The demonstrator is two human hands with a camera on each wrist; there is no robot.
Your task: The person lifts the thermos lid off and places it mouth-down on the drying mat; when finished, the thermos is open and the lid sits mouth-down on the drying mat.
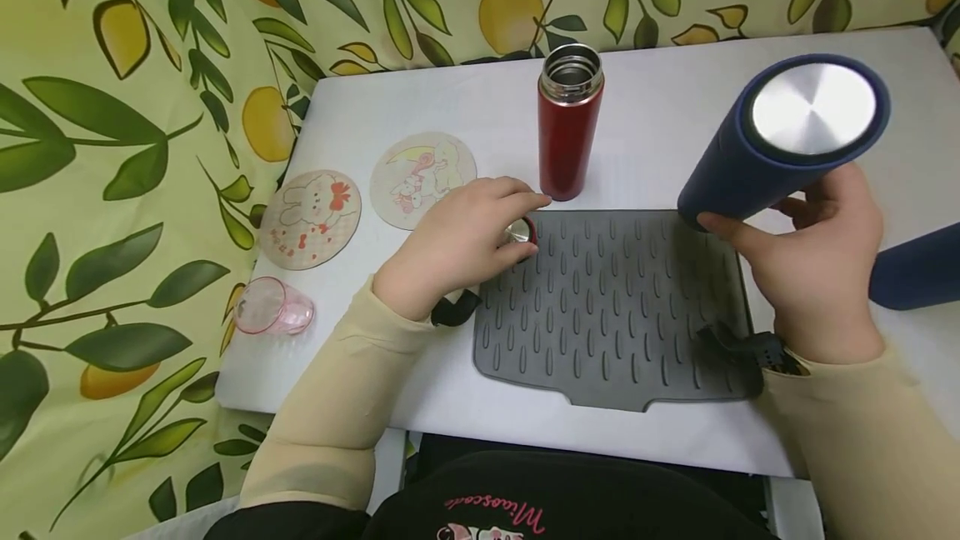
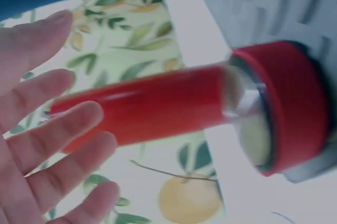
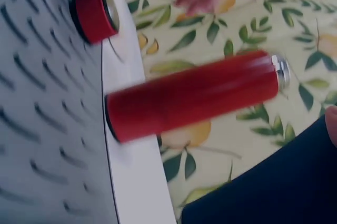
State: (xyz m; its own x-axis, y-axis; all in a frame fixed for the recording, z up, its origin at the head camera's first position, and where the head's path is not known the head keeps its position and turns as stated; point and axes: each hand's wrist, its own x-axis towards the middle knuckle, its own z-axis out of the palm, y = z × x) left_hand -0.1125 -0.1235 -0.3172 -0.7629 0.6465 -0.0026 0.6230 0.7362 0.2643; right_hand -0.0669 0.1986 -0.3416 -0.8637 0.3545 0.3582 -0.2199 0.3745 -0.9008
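R hand [image 1: 825, 248] has its grip round the blue bottle [image 1: 731, 161], held up off the surface [image 1: 480, 107] near far R side of grey mat [image 1: 615, 307], metal-disc end up; contents can't tell, inside hidden. L hand [image 1: 465, 236]: grip empty, fingers loose & apart, just by the red cap [image 2: 300, 110]. Cap sits at mat's far L corner, hollow side up, pale inside. Red bottle [image 1: 572, 140] stands upright on surface, just past mat's far edge, uncapped; metal neck & inner wall show, can't tell if there's liq. lower down. Pink cup [image 1: 296, 313] near L edge, see-through, pinkish wall visible inside. Btwn cup & red bottle: rabbit coaster [image 1: 310, 219] plus 2nd round coaster [image 1: 423, 177], w/ cartoon pics.
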